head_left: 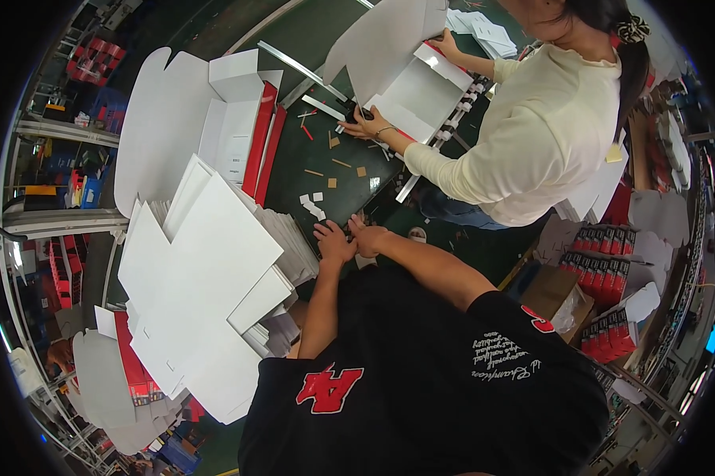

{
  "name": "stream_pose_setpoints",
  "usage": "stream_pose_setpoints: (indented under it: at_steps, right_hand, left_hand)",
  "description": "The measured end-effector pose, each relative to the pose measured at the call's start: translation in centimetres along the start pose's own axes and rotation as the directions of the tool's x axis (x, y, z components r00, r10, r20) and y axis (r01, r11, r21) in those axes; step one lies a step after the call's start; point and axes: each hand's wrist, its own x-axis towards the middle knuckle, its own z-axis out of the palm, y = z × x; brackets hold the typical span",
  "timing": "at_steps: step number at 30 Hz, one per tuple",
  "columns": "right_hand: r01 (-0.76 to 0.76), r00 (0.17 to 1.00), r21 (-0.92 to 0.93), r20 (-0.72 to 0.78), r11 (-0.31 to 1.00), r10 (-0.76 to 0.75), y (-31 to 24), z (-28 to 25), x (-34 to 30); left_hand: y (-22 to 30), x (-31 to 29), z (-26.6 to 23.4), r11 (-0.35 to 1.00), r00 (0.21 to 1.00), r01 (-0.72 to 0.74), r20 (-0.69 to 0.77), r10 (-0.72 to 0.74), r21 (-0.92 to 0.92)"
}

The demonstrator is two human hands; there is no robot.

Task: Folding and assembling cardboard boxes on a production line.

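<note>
My left hand (336,242) and my right hand (367,238) are close together at the near edge of the dark green table (349,190). The fingers of both are bent and closed in over one small spot; what they pinch, if anything, is hidden. Just beyond my left fingertips lie small white paper pieces (316,211). To the left of my left hand rises a tall stack of flat white cardboard box blanks (207,254). An open white box with red sides (234,131) stands behind that stack.
Across the table a co-worker in a cream top (524,131) holds an open white box (421,91) with both hands. Metal rails (302,67) run along the table, and small brown squares (363,171) are scattered on it. Red-and-white packed boxes (603,270) stand at the right.
</note>
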Motion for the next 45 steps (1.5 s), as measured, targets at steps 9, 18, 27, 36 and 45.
stream_pose_setpoints:
  at_steps: [9,18,27,36,45]
  right_hand:
    - [0.010,1.000,0.009,-0.011,1.000,-0.010,0.0,-0.3,-0.4]
    - [0.004,1.000,0.020,0.007,1.000,-0.004,-0.2,-0.8,-0.8]
    - [0.005,1.000,0.007,0.020,1.000,-0.005,-0.2,-0.8,-0.9]
    - [-0.053,0.999,0.038,0.012,0.998,0.052,-0.3,-0.5,-0.2]
    - [-0.048,0.999,0.042,0.016,0.998,0.047,0.1,0.6,0.5]
  left_hand:
    - [-0.1,0.0,0.1,1.000,1.000,0.004,0.002,-0.004,-0.005]
    - [0.3,0.0,-0.2,1.000,1.000,0.025,0.016,-0.025,-0.002]
    - [0.2,0.0,0.0,1.000,1.000,0.027,0.006,-0.027,0.014]
    - [0.2,0.1,0.4,0.998,0.999,0.031,-0.009,-0.031,0.057]
    - [-0.1,-0.2,0.7,0.997,1.000,0.022,-0.015,-0.021,0.067]
